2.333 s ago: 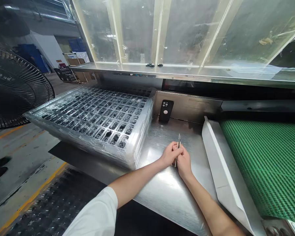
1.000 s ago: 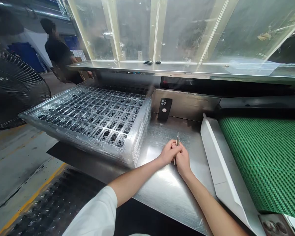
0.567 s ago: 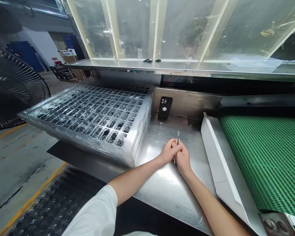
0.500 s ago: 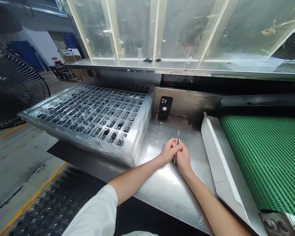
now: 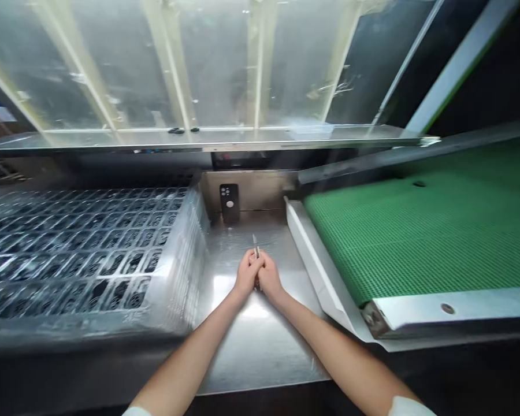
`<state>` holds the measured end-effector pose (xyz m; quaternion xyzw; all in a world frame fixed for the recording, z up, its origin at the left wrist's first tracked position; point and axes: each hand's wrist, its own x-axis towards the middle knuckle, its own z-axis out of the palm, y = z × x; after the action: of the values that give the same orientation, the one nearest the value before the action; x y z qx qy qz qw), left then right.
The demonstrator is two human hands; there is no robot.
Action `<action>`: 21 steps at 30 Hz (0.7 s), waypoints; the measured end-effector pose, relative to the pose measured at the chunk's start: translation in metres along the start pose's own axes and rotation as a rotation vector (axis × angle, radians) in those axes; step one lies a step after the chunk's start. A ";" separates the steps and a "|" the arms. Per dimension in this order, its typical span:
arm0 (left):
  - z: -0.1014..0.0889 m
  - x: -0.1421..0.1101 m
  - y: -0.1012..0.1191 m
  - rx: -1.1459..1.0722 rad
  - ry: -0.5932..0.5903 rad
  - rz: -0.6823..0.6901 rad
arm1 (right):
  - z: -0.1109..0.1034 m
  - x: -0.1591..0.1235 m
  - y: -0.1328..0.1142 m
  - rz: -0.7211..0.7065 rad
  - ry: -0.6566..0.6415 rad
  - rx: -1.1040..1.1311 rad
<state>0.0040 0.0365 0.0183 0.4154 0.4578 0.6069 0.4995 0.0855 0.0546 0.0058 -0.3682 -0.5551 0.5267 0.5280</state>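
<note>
My left hand (image 5: 246, 275) and my right hand (image 5: 269, 278) are pressed together over the metal worktop (image 5: 260, 346). Between them they grip a slim utility knife (image 5: 256, 252), its pale blade pointing away from me. Fingers of both hands wrap its handle and hide most of it. Beyond my hands a black phone (image 5: 230, 211) leans upright against the metal back wall. To the left stands a stack of clear plastic trays (image 5: 173, 289), whose pockets hold small dark parts with round patterns.
On the right runs a green conveyor belt (image 5: 398, 242), with a small dark piece (image 5: 419, 184) on it and a white guard (image 5: 312, 266) along its near side. Overhead, a metal shelf (image 5: 242, 138) carries small dark pieces (image 5: 176, 131) and a clear box (image 5: 311, 130) before transparent panels.
My view has swung to the right, so the trays, phone and hands sit further left and more belt shows. Both hands still clasp the knife.
</note>
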 end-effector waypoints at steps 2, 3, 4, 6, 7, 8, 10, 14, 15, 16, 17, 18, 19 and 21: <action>-0.001 0.000 -0.001 0.002 -0.010 0.010 | -0.001 0.000 0.001 -0.009 -0.004 0.005; -0.001 -0.001 -0.002 0.003 -0.015 0.013 | -0.002 0.000 0.002 -0.011 -0.008 0.010; -0.001 -0.001 -0.002 0.004 -0.019 0.015 | -0.002 -0.001 0.002 -0.012 -0.014 0.016; -0.001 -0.002 -0.002 0.006 -0.026 0.017 | -0.003 -0.001 0.003 -0.014 -0.023 0.029; -0.001 -0.003 -0.002 0.006 -0.029 0.016 | -0.003 -0.001 0.003 -0.015 -0.025 0.035; -0.001 -0.003 -0.002 0.007 -0.031 0.015 | -0.003 -0.001 0.003 -0.015 -0.027 0.041; 0.000 -0.003 -0.002 0.007 -0.034 0.011 | -0.003 -0.001 0.004 -0.013 -0.028 0.049; 0.000 -0.003 -0.001 0.003 -0.036 0.007 | -0.003 0.000 0.006 0.000 -0.018 0.050; 0.000 -0.002 -0.002 0.002 -0.037 0.008 | -0.003 -0.001 0.007 0.002 -0.015 0.049; 0.000 -0.002 -0.002 0.002 -0.038 0.010 | -0.003 -0.001 0.007 0.004 -0.013 0.048; -0.001 -0.002 -0.003 0.003 -0.037 0.013 | -0.004 -0.001 0.007 0.006 -0.013 0.046; -0.001 -0.001 -0.003 0.003 -0.035 0.017 | -0.004 -0.001 0.006 0.007 -0.013 0.045; -0.001 -0.001 -0.004 0.005 -0.032 0.022 | -0.004 -0.001 0.006 0.007 -0.014 0.045; -0.001 -0.001 -0.004 0.007 -0.027 0.031 | -0.003 -0.001 0.004 0.006 -0.020 0.045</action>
<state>0.0044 0.0361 0.0139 0.4324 0.4466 0.6075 0.4946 0.0886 0.0547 0.0013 -0.3528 -0.5472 0.5443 0.5291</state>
